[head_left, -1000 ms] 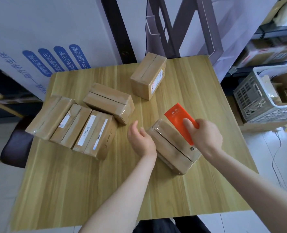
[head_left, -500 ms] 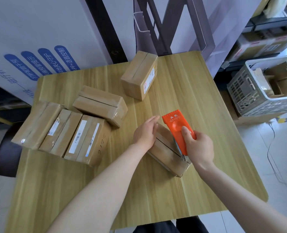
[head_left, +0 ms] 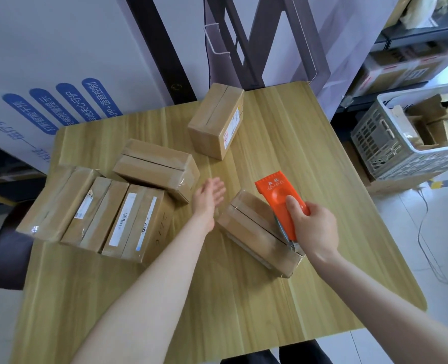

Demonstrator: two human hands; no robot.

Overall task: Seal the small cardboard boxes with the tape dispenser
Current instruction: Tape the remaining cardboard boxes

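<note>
A small cardboard box (head_left: 254,229) lies at an angle in the middle of the wooden table (head_left: 244,298), with a seam running along its top. My right hand (head_left: 313,227) grips an orange tape dispenser (head_left: 279,198) held over the box's right side; its blade end is near the box's near right corner. My left hand (head_left: 208,197) hovers just left of the box, palm up, fingers spread, holding nothing.
Several more cardboard boxes sit on the table: a row at the left (head_left: 91,214), one behind them (head_left: 157,166), one upright at the back (head_left: 216,124). A grey crate (head_left: 391,153) of cardboard stands on the floor to the right. A chair (head_left: 5,258) is at the left.
My left hand has come off the box's far end and opened to its left. My right hand with the dispenser stays at the box's right side.
</note>
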